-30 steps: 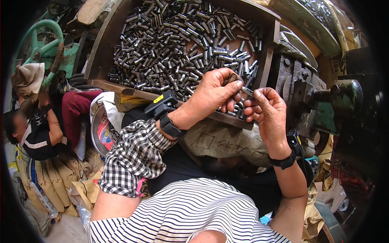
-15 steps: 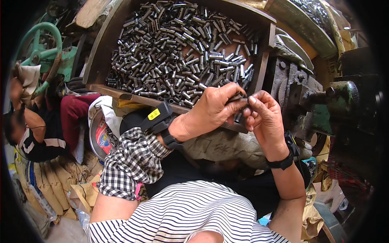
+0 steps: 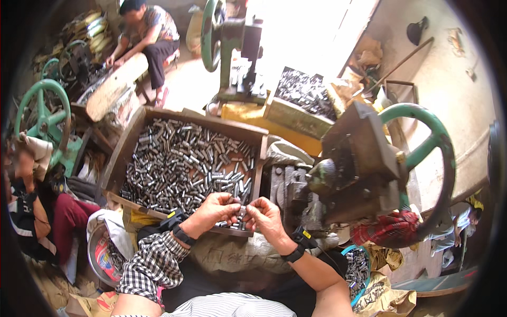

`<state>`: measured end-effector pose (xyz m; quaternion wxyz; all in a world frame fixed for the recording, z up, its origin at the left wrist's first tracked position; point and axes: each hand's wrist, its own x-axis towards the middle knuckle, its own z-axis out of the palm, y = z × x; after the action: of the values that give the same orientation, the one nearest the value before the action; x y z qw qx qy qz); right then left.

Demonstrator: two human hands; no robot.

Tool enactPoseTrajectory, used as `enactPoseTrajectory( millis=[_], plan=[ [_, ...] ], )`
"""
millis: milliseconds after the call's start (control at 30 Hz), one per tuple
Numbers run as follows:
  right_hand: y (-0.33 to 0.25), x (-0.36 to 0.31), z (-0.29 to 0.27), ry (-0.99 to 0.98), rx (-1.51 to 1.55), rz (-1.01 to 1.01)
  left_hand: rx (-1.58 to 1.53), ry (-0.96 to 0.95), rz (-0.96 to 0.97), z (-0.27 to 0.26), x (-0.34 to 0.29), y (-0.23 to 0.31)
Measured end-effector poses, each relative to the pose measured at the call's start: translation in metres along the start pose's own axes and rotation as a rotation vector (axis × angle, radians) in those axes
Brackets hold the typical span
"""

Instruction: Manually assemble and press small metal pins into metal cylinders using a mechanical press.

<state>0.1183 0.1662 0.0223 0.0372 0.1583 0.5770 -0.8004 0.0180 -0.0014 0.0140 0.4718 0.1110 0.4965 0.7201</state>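
Both hands meet at the near right corner of the wooden tray [image 3: 122, 158], which is heaped with short metal tubes [image 3: 179, 164], too many to count. The left hand [image 3: 214, 210] and right hand [image 3: 265, 216] are closed, pinching a few tubes [image 3: 242, 211] between fingertips. Right of the tray stands one press with a green handwheel [image 3: 430, 145]; below the tray's left corner sits a round red-and-blue labelled tin [image 3: 105, 256].

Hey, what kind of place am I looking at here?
Probably a small metalworking workshop. A wooden tray is heaped with short metal cylinders, hand-wheel presses stand around it, and both hands, left hand and right hand, handle cylinders at the tray's edge.
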Motion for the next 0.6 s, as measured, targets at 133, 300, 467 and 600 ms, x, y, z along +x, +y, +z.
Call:
enactPoseTrajectory(
  millis=[133, 300, 467, 600],
  plan=[
    [-0.032, -0.056, -0.002, 0.083, -0.336, -0.136, -0.032, 0.053, 0.022, 0.013, -0.015, 0.001],
    [-0.094, -0.197, -0.052, 0.522, -0.688, -0.66, 0.022, 0.216, 0.117, 0.028, -0.06, 0.008],
    [-0.164, -0.249, -0.115, 1.285, -0.889, -1.244, 0.016, 0.342, 0.218, 0.041, -0.102, 0.007],
    [-0.117, -0.231, -0.206, 0.87, -0.71, -0.847, 0.013, 0.378, 0.094, 0.065, -0.089, -0.001]
  ],
)
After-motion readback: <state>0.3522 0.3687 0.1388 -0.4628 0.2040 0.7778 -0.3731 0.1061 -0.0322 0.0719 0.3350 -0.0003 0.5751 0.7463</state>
